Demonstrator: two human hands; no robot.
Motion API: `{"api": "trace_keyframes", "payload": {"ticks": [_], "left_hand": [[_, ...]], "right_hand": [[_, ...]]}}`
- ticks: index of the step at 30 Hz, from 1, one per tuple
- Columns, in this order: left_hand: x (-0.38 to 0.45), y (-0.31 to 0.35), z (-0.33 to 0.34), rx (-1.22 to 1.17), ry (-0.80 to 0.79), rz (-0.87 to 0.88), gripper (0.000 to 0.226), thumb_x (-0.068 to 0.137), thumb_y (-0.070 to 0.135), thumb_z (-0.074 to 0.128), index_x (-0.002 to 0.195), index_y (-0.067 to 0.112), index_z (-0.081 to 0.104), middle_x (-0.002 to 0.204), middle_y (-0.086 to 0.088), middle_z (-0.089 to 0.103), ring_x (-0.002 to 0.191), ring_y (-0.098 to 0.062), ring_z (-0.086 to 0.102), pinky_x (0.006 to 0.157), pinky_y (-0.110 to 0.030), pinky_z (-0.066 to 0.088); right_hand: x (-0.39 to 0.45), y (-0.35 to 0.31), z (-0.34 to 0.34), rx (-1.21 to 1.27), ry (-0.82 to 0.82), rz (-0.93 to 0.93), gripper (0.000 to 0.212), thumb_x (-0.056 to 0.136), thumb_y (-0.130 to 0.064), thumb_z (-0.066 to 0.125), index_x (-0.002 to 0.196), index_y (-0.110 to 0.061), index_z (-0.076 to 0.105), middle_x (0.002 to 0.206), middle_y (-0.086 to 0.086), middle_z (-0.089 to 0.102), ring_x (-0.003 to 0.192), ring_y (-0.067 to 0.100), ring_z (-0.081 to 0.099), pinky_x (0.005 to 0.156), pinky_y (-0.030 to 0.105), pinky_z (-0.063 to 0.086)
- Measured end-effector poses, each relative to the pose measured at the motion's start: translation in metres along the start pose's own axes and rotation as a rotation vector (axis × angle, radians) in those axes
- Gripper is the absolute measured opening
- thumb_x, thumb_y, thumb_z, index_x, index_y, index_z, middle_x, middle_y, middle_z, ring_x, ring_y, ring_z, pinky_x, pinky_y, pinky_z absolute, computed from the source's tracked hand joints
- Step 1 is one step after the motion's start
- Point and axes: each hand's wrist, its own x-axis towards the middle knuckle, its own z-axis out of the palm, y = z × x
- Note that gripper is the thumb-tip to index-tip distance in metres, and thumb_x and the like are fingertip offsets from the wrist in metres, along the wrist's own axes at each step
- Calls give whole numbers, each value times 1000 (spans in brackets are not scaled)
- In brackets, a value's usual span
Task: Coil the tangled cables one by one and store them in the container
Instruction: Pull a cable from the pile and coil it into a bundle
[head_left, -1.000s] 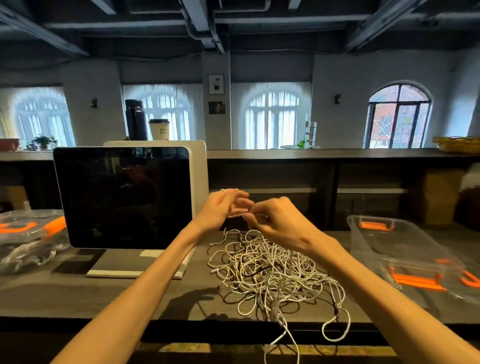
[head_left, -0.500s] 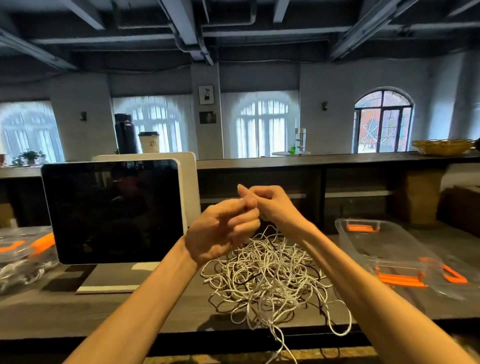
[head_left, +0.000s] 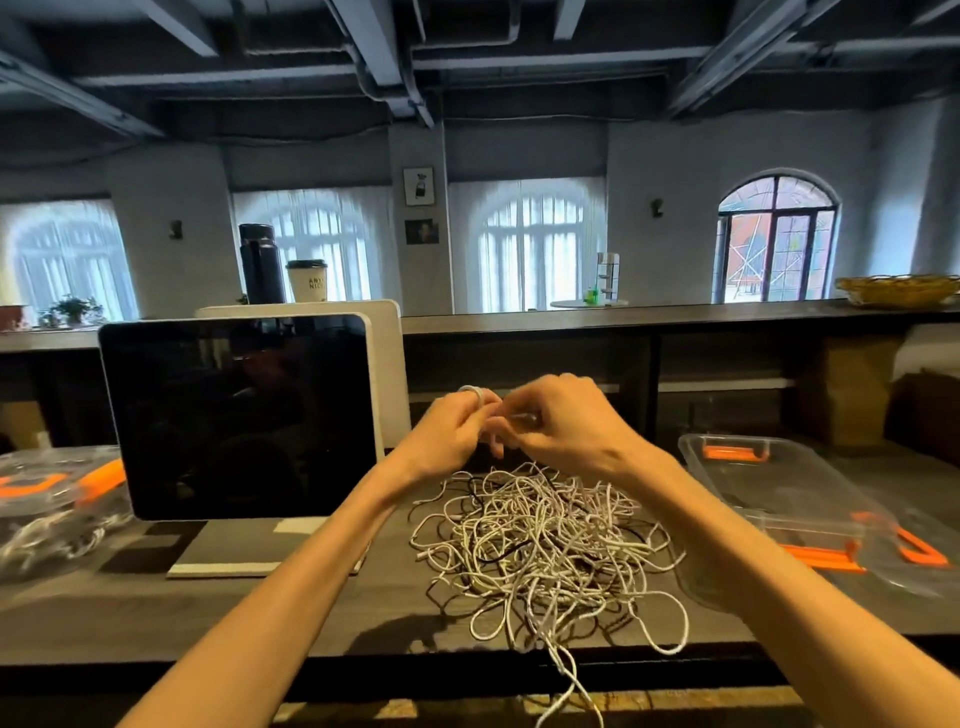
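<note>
Since half a second ago the left hand (head_left: 451, 434) and right hand (head_left: 563, 428) have drawn slightly apart above the cable pile (head_left: 545, 540) on the table (head_left: 156, 613), fingers curled, pinching one white cable end; coiling is only starting, and the container (head_left: 769, 483) waits nearby.

On my left I see a dark-screened monitor (head_left: 239, 415) standing on the desk (head_left: 130, 613), its flat white base (head_left: 223, 558) resting on the surface, with a second white panel (head_left: 387, 364) just behind it. Along the ledge (head_left: 623, 314) beyond stand a black flask (head_left: 261, 265) and a lidded paper cup (head_left: 306, 280), side by side. A potted plant (head_left: 72, 309) sits far left, a yellow basket (head_left: 896, 288) far right. Two small framed pictures (head_left: 418, 186) hang between arched windows (head_left: 777, 239).
</note>
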Motion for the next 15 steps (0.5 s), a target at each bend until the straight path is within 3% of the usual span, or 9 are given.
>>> {"api": "trace_keyframes", "payload": {"ticks": [2,4,7,10,12,15], "left_hand": [[-4,10,3,-204,-69,-95,29,109,20,39,94,12,62,66,-6,55,60,-11,64,65,-24,52],[-8,20,3,-387,-113,-162,40,110,25,34,86,7,60,56,-2,42,45,-11,45,49,-21,37],[-14,28,2,-608,-277,-233,47,110,32,27,77,9,52,53,2,31,43,-9,28,43,-18,25],[-27,36,6,-880,-505,-301,56,107,48,27,71,13,51,55,3,22,46,-7,20,39,-13,23],[-30,44,10,-1106,-514,-239,52,108,41,33,66,16,50,54,5,22,46,-6,20,38,-15,21],[-22,57,10,-1416,-371,-150,43,107,29,38,67,17,51,54,5,28,46,-6,25,42,-18,23]], "right_hand": [[4,2,-15,37,-17,7,22,93,-44,71,96,-25,80,88,-10,75,75,-1,63,69,16,46],[7,6,-26,121,-33,42,22,87,-50,75,87,-28,78,80,-17,71,75,-2,65,68,12,43],[10,14,-38,356,-12,57,24,85,-44,79,85,-20,79,74,-10,71,72,-2,64,66,11,45],[11,26,-39,598,125,96,22,88,-36,77,84,-15,78,82,2,74,81,8,67,78,18,48],[10,33,-26,628,168,127,22,89,-38,77,84,-17,78,83,2,75,82,9,67,80,24,48],[4,34,14,653,150,160,22,95,-42,69,88,-22,77,82,3,73,81,10,65,80,35,49]]}}
